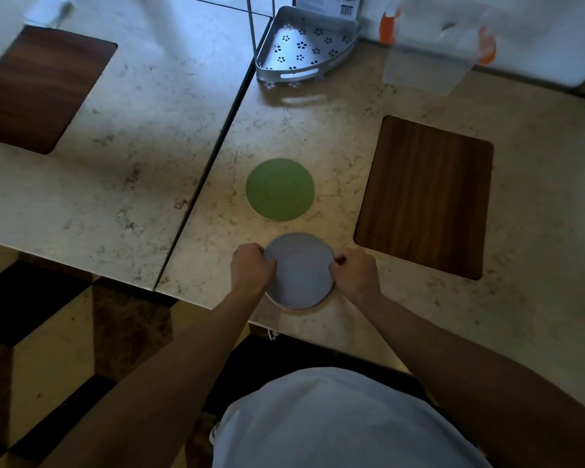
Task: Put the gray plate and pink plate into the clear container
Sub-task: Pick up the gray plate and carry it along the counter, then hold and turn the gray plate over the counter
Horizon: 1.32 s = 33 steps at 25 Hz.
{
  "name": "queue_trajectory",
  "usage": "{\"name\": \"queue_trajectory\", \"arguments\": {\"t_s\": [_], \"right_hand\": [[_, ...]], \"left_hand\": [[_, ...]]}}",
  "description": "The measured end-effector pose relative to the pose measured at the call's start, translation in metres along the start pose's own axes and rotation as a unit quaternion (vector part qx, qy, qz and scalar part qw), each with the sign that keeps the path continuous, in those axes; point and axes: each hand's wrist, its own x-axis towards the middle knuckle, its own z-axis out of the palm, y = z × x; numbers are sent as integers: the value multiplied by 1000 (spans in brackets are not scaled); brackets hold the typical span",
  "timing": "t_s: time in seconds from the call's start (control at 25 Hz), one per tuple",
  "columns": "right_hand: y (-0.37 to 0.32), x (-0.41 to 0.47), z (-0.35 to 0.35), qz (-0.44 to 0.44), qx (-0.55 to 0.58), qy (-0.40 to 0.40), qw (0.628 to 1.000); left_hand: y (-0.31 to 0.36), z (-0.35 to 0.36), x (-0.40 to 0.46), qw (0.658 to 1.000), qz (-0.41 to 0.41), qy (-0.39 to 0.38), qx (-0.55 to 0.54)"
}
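A gray plate (299, 270) lies face down near the front edge of the marble counter. A thin pale rim shows under its front edge, probably a second plate beneath it; I cannot tell its colour. My left hand (250, 266) grips the gray plate's left rim and my right hand (353, 273) pinches its right rim. The clear container (429, 49) stands at the far right of the counter, blurred, with orange clips on its sides.
A green plate (280, 189) lies face down just beyond the gray one. A dark wooden board (426, 197) lies to the right and another wooden board (38, 89) at far left. A metal corner rack (304, 45) stands at the back. A seam (210, 163) divides the counter.
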Motion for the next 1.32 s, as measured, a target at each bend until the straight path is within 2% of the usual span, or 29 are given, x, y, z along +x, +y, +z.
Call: {"name": "queue_trajectory", "arguments": {"t_s": [0.24, 0.44, 0.6, 0.84, 1.08, 1.2, 1.32], "right_hand": [[1, -1, -4, -18, -36, -7, 999], [-4, 3, -1, 27, -33, -13, 999], [-4, 5, 0, 55, 6, -27, 998], [-6, 2, 0, 52, 13, -18, 998], [-3, 4, -3, 51, 88, -22, 995], [-5, 10, -4, 31, 80, -46, 995], [-18, 20, -7, 26, 90, -36, 995]], "left_hand": [[1, 3, 1, 997, 14, 5, 76], [1, 11, -4, 994, 22, 30, 99], [0, 10, 0, 994, 18, 18, 106], [-2, 6, 7, 1000, -7, -15, 7], [-3, -6, 12, 997, -45, -36, -53], [-2, -12, 15, 995, -55, -17, -78], [1, -21, 23, 995, -48, 0, -85]]}}
